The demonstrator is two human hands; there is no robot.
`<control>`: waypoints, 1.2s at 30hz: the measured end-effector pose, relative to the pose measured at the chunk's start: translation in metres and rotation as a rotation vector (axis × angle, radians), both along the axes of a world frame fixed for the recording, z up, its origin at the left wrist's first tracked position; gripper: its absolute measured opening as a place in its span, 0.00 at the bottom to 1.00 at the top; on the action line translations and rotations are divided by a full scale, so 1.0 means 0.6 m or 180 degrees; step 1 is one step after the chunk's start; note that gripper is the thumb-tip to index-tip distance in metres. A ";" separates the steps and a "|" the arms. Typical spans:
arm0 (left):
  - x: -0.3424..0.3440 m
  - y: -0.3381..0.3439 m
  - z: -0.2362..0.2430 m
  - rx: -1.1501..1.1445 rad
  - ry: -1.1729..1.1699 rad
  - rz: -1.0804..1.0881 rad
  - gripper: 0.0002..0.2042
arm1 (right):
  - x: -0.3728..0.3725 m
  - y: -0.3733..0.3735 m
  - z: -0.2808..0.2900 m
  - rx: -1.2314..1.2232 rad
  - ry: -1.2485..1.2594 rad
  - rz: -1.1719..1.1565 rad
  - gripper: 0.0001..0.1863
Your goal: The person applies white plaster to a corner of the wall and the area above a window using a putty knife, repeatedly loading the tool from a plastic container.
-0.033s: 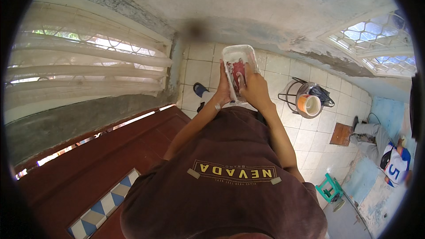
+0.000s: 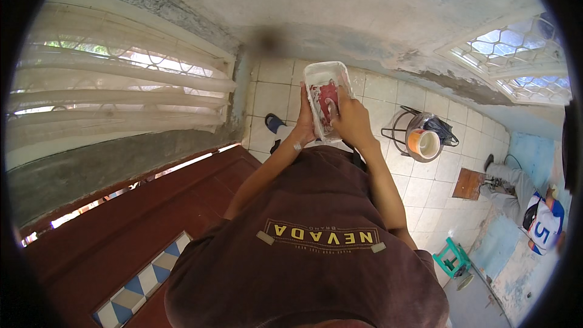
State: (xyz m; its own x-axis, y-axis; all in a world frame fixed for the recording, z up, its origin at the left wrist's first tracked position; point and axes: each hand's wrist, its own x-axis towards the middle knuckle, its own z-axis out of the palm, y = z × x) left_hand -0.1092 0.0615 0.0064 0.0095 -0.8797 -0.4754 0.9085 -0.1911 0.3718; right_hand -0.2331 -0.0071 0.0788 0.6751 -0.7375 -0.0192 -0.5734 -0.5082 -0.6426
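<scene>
In front of my body is a whitish oblong tray [image 2: 311, 74], its walls smeared with a pale, plaster-like coating. A red patch [image 2: 328, 95] streaked with white shows inside; whether it is the tray's bottom or a separate piece, I cannot make out. My left hand [image 2: 307, 123] grips the tray along its left wall, fingers lying up its side. At the right wall my right hand [image 2: 352, 118] is closed, its thumb reaching in over the red patch. Whatever those fingers hold is hidden.
An orange-and-white bucket [image 2: 424, 144] and black plastic bag [image 2: 441, 129] rest on a round stool [image 2: 398, 136] to the right. Beyond are a green stool [image 2: 452, 257] and a seated person [image 2: 539, 222]. A dark sandal [image 2: 274, 123] lies on the tiles. Curtained window [image 2: 121, 85] at left.
My right hand has shifted slightly at the tray, and more of the red patch shows. The seated person's foot has moved a little. My left hand keeps its hold.
</scene>
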 end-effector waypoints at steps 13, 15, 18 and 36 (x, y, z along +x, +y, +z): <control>0.008 0.002 -0.020 0.0290 -0.0380 0.0200 0.48 | 0.019 0.020 0.015 -0.0144 0.0140 0.0021 0.17; 0.019 0.007 -0.001 0.0052 -0.0217 0.0215 0.45 | 0.015 0.004 0.033 -0.0215 -0.0257 -0.0088 0.17; 0.017 0.019 0.010 -0.0349 0.0080 0.0094 0.45 | 0.012 -0.002 0.047 -0.0230 -0.0036 -0.0315 0.18; 0.010 0.043 -0.002 -0.0409 -0.0395 0.0090 0.47 | -0.014 0.030 0.062 -0.0490 0.0440 -0.0423 0.22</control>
